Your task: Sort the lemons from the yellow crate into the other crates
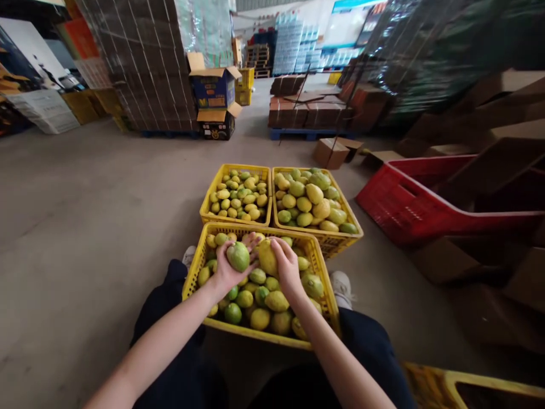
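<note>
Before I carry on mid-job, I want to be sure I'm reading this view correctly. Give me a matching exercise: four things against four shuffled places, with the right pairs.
Things
1. Round green fruit
2. Large yellow fruit
3. Red plastic crate
4. Blue printed cardboard box

Places
A. On top of a black printed cardboard box
B. In the right hand
C. To the right of the front yellow plastic crate
D. In the left hand

Right pairs: 1-D, 2-B, 3-C, 4-A
</note>
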A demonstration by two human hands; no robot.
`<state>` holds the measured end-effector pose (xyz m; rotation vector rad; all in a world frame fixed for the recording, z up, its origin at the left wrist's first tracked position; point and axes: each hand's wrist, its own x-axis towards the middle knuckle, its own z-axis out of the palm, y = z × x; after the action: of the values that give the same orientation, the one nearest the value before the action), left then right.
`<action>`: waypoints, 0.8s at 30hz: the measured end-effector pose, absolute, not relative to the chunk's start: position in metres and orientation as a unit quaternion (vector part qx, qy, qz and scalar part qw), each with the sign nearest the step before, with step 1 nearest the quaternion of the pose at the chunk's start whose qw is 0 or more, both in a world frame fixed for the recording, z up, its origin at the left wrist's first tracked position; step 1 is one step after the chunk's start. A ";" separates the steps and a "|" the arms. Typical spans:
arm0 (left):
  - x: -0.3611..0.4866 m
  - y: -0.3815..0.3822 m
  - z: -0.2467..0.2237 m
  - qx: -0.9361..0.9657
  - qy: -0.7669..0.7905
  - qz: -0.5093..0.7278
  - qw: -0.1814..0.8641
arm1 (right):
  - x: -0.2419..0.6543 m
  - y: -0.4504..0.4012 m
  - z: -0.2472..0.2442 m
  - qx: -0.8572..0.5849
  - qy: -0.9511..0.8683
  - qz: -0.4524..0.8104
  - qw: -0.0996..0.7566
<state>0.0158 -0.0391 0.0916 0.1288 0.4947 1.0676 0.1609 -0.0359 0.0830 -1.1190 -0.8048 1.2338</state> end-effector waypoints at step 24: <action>0.021 -0.034 0.103 -0.007 0.330 0.527 0.784 | 0.169 -0.062 0.100 -0.463 -0.418 0.464 0.629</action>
<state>0.0211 -0.0336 0.1030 -0.0157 0.7113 1.1363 0.1686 -0.0619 0.0997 -1.0595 -0.9570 1.0633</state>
